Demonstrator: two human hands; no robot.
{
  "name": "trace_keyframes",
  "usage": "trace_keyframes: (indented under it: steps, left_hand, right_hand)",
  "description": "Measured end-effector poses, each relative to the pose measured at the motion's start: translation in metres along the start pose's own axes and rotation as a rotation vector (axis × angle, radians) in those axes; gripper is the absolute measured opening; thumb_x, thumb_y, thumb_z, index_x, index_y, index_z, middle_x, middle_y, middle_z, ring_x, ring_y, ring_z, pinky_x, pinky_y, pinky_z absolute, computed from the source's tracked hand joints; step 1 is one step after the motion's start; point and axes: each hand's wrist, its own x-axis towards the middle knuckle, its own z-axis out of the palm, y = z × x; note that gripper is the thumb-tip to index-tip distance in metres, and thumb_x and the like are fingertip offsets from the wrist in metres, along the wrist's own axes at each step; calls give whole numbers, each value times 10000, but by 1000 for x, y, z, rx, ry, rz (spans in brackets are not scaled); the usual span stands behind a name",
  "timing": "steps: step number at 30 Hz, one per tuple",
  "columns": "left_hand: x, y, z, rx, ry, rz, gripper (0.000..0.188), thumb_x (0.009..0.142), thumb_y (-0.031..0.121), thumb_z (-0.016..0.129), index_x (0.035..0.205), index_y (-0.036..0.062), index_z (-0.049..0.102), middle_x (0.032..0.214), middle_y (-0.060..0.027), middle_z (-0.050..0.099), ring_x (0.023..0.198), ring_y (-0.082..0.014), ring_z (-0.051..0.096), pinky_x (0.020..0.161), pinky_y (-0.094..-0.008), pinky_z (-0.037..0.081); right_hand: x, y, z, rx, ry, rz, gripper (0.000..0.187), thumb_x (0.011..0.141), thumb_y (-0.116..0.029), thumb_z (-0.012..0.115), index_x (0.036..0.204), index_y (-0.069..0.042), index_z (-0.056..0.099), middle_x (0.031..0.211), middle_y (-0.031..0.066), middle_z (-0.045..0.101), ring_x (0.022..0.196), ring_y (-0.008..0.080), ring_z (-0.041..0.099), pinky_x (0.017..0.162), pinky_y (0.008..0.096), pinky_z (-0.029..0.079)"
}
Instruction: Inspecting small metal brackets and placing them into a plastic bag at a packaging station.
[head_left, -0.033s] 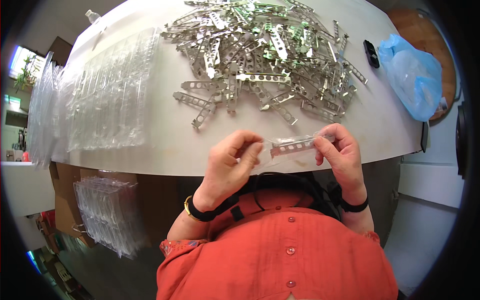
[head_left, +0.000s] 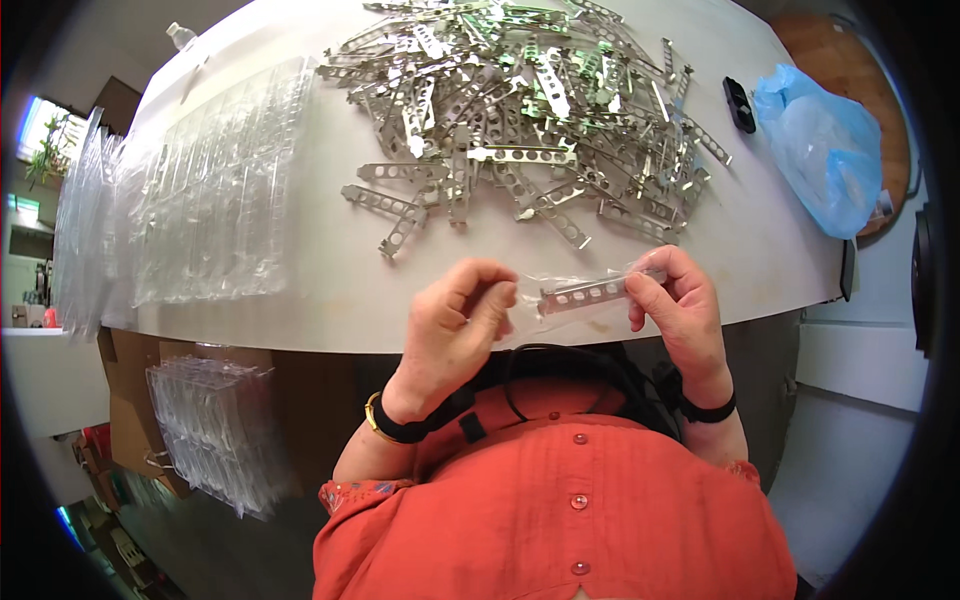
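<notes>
Holding metal strip (head_left: 588, 294) in clear bag (head_left: 545, 281) near counter's front edge (head_left: 340, 325); clamping right fingers (head_left: 651, 293) on strip's right end, pinching bag's left end with left fingers (head_left: 491, 305).

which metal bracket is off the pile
The bracket in clear plastic, held by the right hand; the other brackets lie heaped together on the table.
</notes>
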Motion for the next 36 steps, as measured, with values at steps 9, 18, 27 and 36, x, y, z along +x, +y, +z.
trace_keyframes:
  steps: [9, 18, 27, 36]
  left_hand:
    - [6, 10, -10, -74, 50, -141, 84, 993, 66, 576, 1024, -3, 612, 726, -19, 608, 525, -36, 521, 461, -187, 419]
    - [22, 23, -3, 568, -46, 432, 325, 863, 165, 738, 1101, -16, 613, 1049, -188, 642, 964, -315, 630, 812, -348, 502]
    - [10, 13, 10, 364, -395, 74, 230, 917, 184, 689, 1033, 0, 614, 715, -101, 617, 607, -215, 582, 564, -326, 451]
    - [13, 15, 2, -8, -351, -171, 213, 986, 210, 626, 1000, -3, 622, 697, 50, 505, 634, -35, 434, 546, -221, 372]
  right_hand:
    - [5, -2, 2, 46, -17, 25, 130, 947, -119, 655, 1011, -23, 595, 815, 19, 638, 633, 55, 568, 553, 215, 479]
    - [3, -2, 6, 5, -36, 55, 137, 947, -128, 661, 1010, -24, 598, 787, 6, 619, 634, 40, 566, 552, 200, 479]
    - [1, -4, 15, 163, -95, 59, 129, 965, -99, 634, 1044, -11, 583, 867, 26, 646, 705, 59, 608, 630, 222, 526]
    - [4, -6, -6, 79, -85, 54, 119, 994, -118, 589, 1037, -11, 560, 882, 44, 651, 748, 90, 627, 679, 244, 535]
